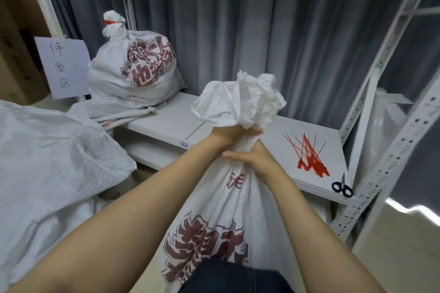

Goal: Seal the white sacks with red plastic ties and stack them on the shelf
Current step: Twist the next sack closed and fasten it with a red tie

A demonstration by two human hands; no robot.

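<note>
The white sack (214, 202) stands upright in front of the shelf (166, 121), neck bunched tight: left hand (234, 133) clamped round it up top, right hand (253, 162) wrapped just below. Best play, I'd say, is to keep one hand choking that neck and free the other for a red tie (309, 159) from the bundle on the shelf, near the scissors (342, 188). A sealed sack (133, 64) sits on the shelf at left. Most fingers are hidden behind cloth, and the sack's base is cut off below.

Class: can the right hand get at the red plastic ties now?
Probably yes: red plastic ties lie unobstructed on the white metal shelf beside the right hand, though it grips the white woven sack.
</note>
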